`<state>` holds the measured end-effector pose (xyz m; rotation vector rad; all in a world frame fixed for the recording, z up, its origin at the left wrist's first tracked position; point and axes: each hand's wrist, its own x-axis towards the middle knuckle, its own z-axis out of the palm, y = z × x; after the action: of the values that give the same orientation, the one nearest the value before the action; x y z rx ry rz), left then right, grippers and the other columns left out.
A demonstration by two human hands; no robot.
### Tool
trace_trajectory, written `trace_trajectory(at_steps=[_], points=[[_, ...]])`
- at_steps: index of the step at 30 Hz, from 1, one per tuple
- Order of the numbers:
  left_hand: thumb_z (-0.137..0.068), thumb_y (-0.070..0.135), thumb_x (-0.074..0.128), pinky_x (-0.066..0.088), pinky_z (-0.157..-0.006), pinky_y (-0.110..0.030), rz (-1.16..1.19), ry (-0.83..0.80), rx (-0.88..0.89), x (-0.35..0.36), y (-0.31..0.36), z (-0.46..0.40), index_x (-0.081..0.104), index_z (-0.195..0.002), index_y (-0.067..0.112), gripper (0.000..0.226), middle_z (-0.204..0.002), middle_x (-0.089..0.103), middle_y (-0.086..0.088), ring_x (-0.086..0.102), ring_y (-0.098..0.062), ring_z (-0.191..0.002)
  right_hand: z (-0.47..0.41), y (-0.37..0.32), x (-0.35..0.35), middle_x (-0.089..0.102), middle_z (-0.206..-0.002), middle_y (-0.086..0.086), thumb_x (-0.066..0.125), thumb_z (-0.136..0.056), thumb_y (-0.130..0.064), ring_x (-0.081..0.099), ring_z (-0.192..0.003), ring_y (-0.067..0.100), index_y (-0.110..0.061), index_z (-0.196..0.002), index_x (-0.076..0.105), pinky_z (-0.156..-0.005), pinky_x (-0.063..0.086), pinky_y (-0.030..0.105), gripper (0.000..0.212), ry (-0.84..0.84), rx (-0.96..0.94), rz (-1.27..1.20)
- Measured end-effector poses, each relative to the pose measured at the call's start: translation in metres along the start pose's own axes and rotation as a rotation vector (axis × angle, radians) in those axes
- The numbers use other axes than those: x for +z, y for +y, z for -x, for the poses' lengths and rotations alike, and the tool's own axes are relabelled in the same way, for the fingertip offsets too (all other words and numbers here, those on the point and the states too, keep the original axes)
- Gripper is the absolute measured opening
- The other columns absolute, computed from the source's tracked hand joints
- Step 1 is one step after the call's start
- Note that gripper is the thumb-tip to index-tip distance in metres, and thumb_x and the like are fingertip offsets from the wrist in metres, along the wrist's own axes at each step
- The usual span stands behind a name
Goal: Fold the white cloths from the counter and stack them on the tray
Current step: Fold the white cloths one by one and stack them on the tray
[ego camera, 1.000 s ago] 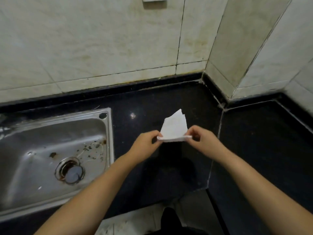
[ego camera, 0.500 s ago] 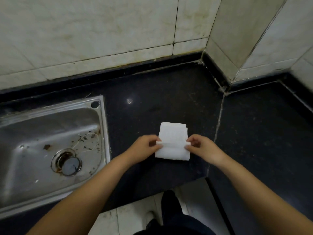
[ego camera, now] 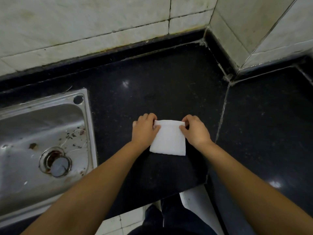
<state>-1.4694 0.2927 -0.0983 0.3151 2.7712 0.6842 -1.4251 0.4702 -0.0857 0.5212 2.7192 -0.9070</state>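
A small white cloth [ego camera: 168, 140], folded into a rough square, lies flat on the black counter [ego camera: 152, 92] near its front edge. My left hand [ego camera: 145, 130] pinches the cloth's far left corner between thumb and fingers. My right hand [ego camera: 194, 130] pinches the far right corner the same way. Both hands sit on the counter at the cloth's far edge. No tray and no other cloths are in view.
A steel sink [ego camera: 44, 133] with a drain plug [ego camera: 58, 167] and some debris is set into the counter at the left. Tiled walls [ego camera: 101, 22] close the back and form a corner at the right. The counter's front edge drops to a tiled floor [ego camera: 122, 224].
The cloth was held up in the air, then laid on the counter. Both hands have carried its near half forward over the far half, so it now lies folded smaller.
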Motion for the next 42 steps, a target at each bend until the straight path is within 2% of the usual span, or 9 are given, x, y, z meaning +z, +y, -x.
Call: trace_trajectory(at_steps=[4,10,17,21,23,26,29,35,42], points=[[-0.092,0.038,0.051,0.034,-0.097,-0.037,0.041,0.136,-0.151,0.006,0.001,0.018,0.047,-0.122,0.017,0.036,-0.118,0.053,-0.001,0.048,-0.019,-0.112,0.006,0.001,-0.004,0.052,-0.124,0.008,0.053,-0.094,-0.030,0.056,-0.107,0.024,-0.014,-0.129,0.049,-0.083,0.049,0.034,0.039,0.019,0.070,0.002],[-0.095,0.047,0.040,0.035,-0.094,-0.037,-0.065,0.080,-0.282,0.009,0.005,0.037,0.053,-0.113,0.015,0.039,-0.118,0.052,-0.004,0.047,-0.020,-0.112,0.031,-0.006,0.008,0.053,-0.124,0.011,0.047,-0.094,-0.043,0.052,-0.113,0.027,-0.009,-0.122,0.052,-0.091,0.044,0.039,0.044,-0.009,0.131,0.292],[-0.095,0.027,0.045,0.037,-0.095,-0.036,-0.248,0.001,-0.183,0.010,0.020,0.034,0.051,-0.120,0.013,0.029,-0.122,0.050,-0.006,0.046,-0.022,-0.114,0.030,-0.031,0.022,0.053,-0.125,0.010,0.043,-0.093,-0.019,0.051,-0.115,0.027,-0.011,-0.123,0.053,-0.093,0.039,0.036,0.032,-0.093,0.163,0.368],[-0.092,0.018,0.051,0.047,-0.072,-0.029,0.242,-0.023,-0.199,-0.010,0.019,0.037,0.049,-0.092,0.012,0.006,-0.091,0.056,-0.003,0.055,-0.018,-0.083,0.027,-0.027,0.001,0.060,-0.105,0.010,0.052,-0.088,-0.014,0.056,-0.088,0.021,-0.009,-0.099,0.055,-0.062,0.043,0.025,0.012,-0.133,0.213,-0.147],[-0.091,0.014,0.054,0.043,-0.064,-0.022,0.421,-0.001,-0.168,-0.023,0.020,0.038,0.048,-0.095,0.012,0.007,-0.089,0.056,-0.001,0.053,-0.013,-0.078,0.030,-0.027,-0.017,0.058,-0.100,0.007,0.058,-0.087,-0.010,0.054,-0.083,0.016,-0.007,-0.099,0.054,-0.058,0.042,0.023,0.013,-0.138,0.232,-0.411],[-0.090,0.011,0.056,0.049,-0.081,-0.029,0.559,-0.008,-0.110,-0.040,0.030,0.042,0.043,-0.130,0.017,0.042,-0.106,0.061,-0.003,0.056,-0.013,-0.094,0.043,-0.024,-0.036,0.061,-0.108,0.011,0.060,-0.087,-0.002,0.060,-0.092,0.021,-0.001,-0.114,0.057,-0.076,0.051,0.032,0.027,-0.166,0.302,-0.755],[-0.090,0.011,0.057,0.048,-0.094,-0.036,0.617,-0.066,-0.115,-0.045,0.043,0.052,0.032,-0.144,0.014,0.060,-0.113,0.061,-0.004,0.056,-0.017,-0.105,0.071,-0.015,-0.044,0.064,-0.108,0.016,0.057,-0.087,0.005,0.062,-0.090,0.023,0.001,-0.104,0.062,-0.080,0.053,0.035,0.018,-0.167,0.384,-1.034],[-0.090,-0.003,0.053,0.053,-0.075,-0.033,1.020,-0.506,-0.177,-0.034,0.075,0.104,0.052,-0.125,-0.002,0.036,-0.105,0.065,-0.012,0.063,-0.021,-0.090,0.169,0.025,-0.045,0.067,-0.092,0.009,0.052,-0.087,0.003,0.064,-0.081,0.022,-0.012,-0.096,0.062,-0.067,0.055,0.033,0.020,0.032,0.360,-1.290],[-0.091,0.008,0.055,0.049,-0.090,-0.041,1.023,-1.056,-0.311,0.017,0.129,0.200,0.055,-0.122,0.001,0.031,-0.115,0.064,-0.014,0.061,-0.024,-0.102,0.335,0.092,-0.030,0.067,-0.097,0.012,0.050,-0.088,0.005,0.064,-0.086,0.026,-0.009,-0.103,0.063,-0.074,0.053,0.038,0.023,0.382,0.414,-1.412]])
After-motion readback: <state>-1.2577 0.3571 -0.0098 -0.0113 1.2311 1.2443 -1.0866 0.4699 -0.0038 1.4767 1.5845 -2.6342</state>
